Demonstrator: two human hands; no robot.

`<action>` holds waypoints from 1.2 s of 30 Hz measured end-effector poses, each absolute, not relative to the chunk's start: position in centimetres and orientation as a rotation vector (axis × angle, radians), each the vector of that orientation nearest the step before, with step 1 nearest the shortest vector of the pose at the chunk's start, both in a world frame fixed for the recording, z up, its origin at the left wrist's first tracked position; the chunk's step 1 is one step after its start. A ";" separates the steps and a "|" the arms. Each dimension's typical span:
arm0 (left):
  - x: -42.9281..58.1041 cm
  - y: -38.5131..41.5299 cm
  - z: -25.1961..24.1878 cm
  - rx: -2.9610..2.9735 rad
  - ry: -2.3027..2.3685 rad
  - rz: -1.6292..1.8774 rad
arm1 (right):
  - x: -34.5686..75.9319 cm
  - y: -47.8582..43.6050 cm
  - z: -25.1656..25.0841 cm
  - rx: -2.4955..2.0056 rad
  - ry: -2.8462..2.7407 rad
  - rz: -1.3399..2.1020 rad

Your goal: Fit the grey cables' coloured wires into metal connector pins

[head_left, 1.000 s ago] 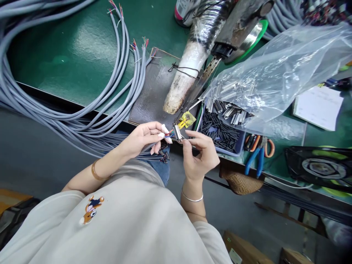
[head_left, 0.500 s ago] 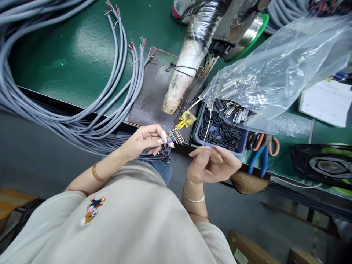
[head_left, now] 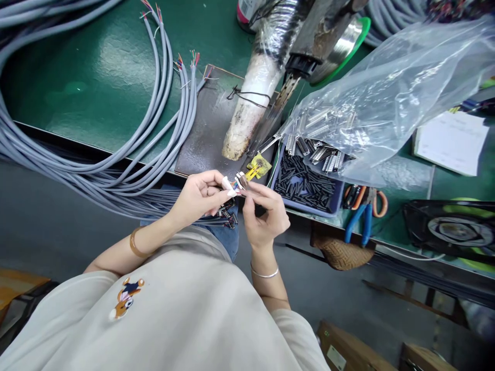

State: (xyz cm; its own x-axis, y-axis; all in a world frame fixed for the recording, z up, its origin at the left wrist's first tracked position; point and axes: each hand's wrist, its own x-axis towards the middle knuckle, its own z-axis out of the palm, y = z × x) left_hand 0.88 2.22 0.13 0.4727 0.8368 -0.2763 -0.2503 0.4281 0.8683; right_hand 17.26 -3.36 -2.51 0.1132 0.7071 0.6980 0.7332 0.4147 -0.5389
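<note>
My left hand pinches the coloured wires at a cable's end, with white coverings on its fingertips. A metal multi-pin connector stands at those wires, just above my fingertips. My right hand is closed at the connector's right side, thumb and fingers drawn together against it; its fingers partly hide the connector. Just above, a yellow clip-like piece rests on a yellow pad at the board's front edge. Below my left hand, several finished-looking connector ends hang over my lap.
Grey cables sweep across the left of the green bench. A wrapped white tube and a soldering iron point towards me. Right of them are a blue bin of black sleeves, a plastic bag of connectors, pliers and a fan.
My right hand has moved left from beside the bin to the connector, and its fingers now close there. My left hand stays at the wires. The view has shifted slightly.
</note>
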 end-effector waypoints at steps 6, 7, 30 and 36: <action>1.2 2.5 0.2 0.857 0.840 0.758 | 17.3 -3.2 -3.6 -1.283 -1.618 -0.089; 1.2 2.5 0.1 0.850 0.849 0.767 | 17.2 -3.2 -3.7 -1.273 -1.616 -0.116; 3.0 3.3 1.3 1.105 1.036 1.097 | 16.6 -1.6 -1.5 -1.319 -1.553 -0.014; 2.7 3.4 1.6 1.137 1.058 1.089 | 16.5 -1.6 -0.9 -1.317 -1.630 -0.088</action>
